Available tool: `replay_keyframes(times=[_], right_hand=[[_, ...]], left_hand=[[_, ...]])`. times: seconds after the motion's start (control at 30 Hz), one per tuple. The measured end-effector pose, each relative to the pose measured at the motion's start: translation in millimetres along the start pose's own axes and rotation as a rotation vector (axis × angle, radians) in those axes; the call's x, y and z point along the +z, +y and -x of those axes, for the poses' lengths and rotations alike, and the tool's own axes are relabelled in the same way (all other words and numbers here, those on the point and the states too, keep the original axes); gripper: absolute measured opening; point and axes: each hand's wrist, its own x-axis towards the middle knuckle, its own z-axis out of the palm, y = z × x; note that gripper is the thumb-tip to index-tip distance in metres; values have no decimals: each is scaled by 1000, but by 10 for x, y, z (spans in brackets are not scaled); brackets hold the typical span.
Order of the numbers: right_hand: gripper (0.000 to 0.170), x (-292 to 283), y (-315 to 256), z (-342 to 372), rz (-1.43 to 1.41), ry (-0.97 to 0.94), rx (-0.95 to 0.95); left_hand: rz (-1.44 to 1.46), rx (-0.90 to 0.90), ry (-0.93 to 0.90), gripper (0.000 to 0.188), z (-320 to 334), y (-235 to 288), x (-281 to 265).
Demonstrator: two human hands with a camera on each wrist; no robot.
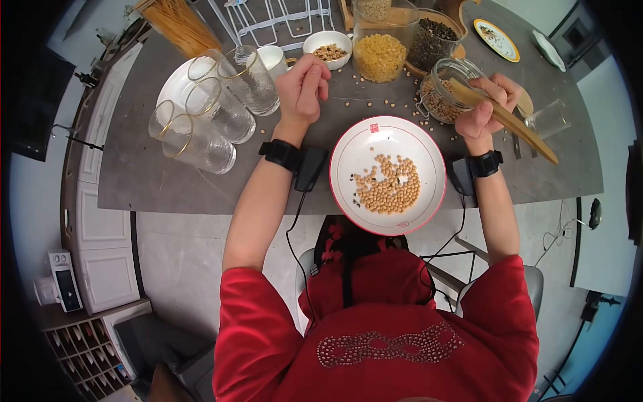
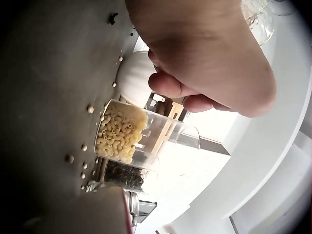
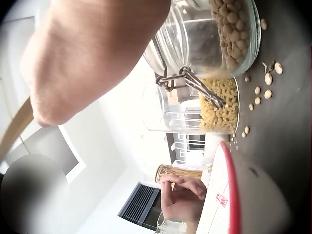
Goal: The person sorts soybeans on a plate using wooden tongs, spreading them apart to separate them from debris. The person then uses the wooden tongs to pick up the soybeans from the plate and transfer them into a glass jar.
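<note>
My right hand [image 1: 492, 107] grips a long wooden utensil [image 1: 526, 132], whose tip leans over the mouth of a clip-top glass jar [image 1: 439, 100] of beige beans. In the right wrist view this jar's wire clasp [image 3: 195, 85] hangs beside the hand. My left hand [image 1: 303, 92] is raised with its fingers loosely curled and nothing in it, near a small white bowl [image 1: 327, 48] of mixed bits. Between my forearms a red-rimmed white plate [image 1: 348, 144] bears a spread of beige beans [image 1: 388, 191] with some dark specks.
Several gold-rimmed glasses [image 1: 218, 117] stand left by a white plate [image 1: 175, 87]. At the back are a pasta container [image 1: 380, 57], a jar of dark leaves [image 1: 435, 43] and a wire rack [image 1: 281, 23]. Loose beans [image 1: 393, 104] dot the table. A small glass [image 1: 550, 119] lies at right.
</note>
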Motion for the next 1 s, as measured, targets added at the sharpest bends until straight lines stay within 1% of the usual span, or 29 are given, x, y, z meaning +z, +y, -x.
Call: replay_keyframes(times=[0.07,0.1,0.13,0.2,0.23,0.27,0.33,0.37,0.47,0.5,0.57,0.6,0.67,0.7,0.77,0.87,1.0], right_hand=[[36,-101,-50,35,-68,-89,110],[30,-105,-72,65,-149,-73,125],[30,-113,-119,90,-144,-65,113],[31,-172,-299,172,-247,-27,355],[11,-238,-337,228,-372,-36,426],[11,-292,-410,266,-372,-35,426],[7,-330,-596,250,-505,-190,769],[11,-314,-654,214,-495,-256,785],[9,-328,-791,90,-539,-492,917],[9,-340,-813,55,-534,-490,916],[12,-374,-847,21,-552,-732,1045],[12,-383,-849,15,-550,-729,1044],[16,-400,-862,4,-504,-858,982],[16,-406,-894,-28,-503,-855,980],[18,-413,-951,-123,-421,-886,906],[20,-422,-939,-173,-409,-923,911],[21,-419,-941,-183,-417,-912,910]], left_hand=[[-37,21,6,29,23,4,-6],[-45,10,18,29,27,-12,-6],[-51,-1,27,30,18,-21,-4],[-43,2,27,30,46,-24,0],[-43,2,31,31,37,-23,-9],[-43,3,31,31,44,-27,-13],[-68,16,39,31,59,-22,-19],[-66,18,38,31,63,-17,-25],[-74,-2,68,32,92,32,-24],[-79,1,72,32,106,51,-30],[-82,-1,75,32,174,71,-27],[-92,-1,69,32,192,91,-28],[-103,1,63,32,218,131,-28],[-111,1,69,32,218,140,-29],[-118,1,77,32,195,137,-31],[-110,-15,107,32,198,123,-28],[-136,-6,119,32,182,146,-31]])
